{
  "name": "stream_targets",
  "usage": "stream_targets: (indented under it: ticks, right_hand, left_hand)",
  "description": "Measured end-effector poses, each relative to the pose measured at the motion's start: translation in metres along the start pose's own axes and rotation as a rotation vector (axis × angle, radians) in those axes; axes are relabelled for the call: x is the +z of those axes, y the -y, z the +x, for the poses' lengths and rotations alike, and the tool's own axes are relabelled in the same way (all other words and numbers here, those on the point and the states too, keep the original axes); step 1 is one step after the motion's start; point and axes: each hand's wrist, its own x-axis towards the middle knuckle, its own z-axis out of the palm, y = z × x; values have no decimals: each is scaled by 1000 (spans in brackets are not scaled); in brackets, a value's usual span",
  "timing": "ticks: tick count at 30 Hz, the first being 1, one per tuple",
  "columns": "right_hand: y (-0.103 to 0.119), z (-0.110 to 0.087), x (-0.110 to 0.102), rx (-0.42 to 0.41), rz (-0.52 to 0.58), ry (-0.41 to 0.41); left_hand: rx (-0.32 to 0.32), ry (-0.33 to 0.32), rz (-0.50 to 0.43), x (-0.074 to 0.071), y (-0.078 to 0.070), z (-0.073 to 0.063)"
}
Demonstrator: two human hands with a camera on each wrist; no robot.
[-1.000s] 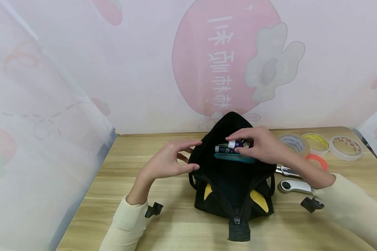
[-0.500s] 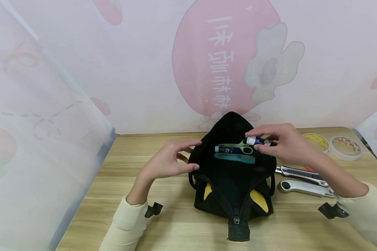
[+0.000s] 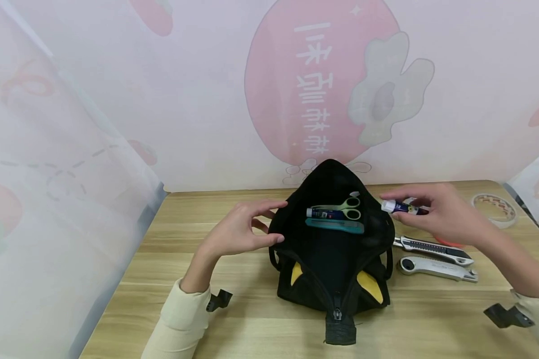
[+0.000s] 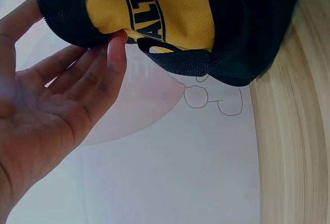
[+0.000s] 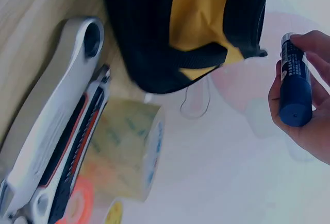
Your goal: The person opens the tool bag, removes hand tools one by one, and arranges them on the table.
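Note:
In the head view my right hand (image 3: 446, 212) pinches a dark blue glue stick (image 3: 406, 207) with a white cap, beside the black bag's right rim; the right wrist view shows the glue stick's round blue end (image 5: 295, 112). My left hand (image 3: 233, 227) touches the left side of the black and yellow bag (image 3: 332, 269) with thumb and fingers spread, and the left wrist view has the fingers (image 4: 98, 74) against its outside. Unzipped, the bag holds green-handled scissors (image 3: 350, 208), another glue stick (image 3: 325, 214) and a teal utility knife (image 3: 334, 226).
Right of the bag lie a silver utility knife (image 3: 437, 269) and a silver-black snap-off knife (image 3: 433, 250). Behind them are tape rolls, among them a clear one (image 3: 505, 222) and a red one (image 3: 446, 242), partly hidden by the right hand. A printed cloth (image 3: 206, 99) hangs behind the table.
My right hand has moved right, out of the bag opening to beyond its rim, with the glue stick still in its fingers. The left hand stays at the bag's side.

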Motion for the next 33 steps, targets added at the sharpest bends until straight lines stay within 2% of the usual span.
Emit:
stream_targets:
  ticks: [6,14,25,33]
  right_hand:
    - [-18,-16,-10,32,-29,3]
    - [-49,-46,-21,225,-53,-41]
    - [-83,-76,-37,396,-56,-88]
    - [-108,-93,-36,425,-95,-117]
  left_hand:
    - [7,-1,6,0,0,0]
    - [9,2,0,0,0,0]
    - [-3,5,-3,0,-1,0]
    - [-2,-1,0,0,-1,0]
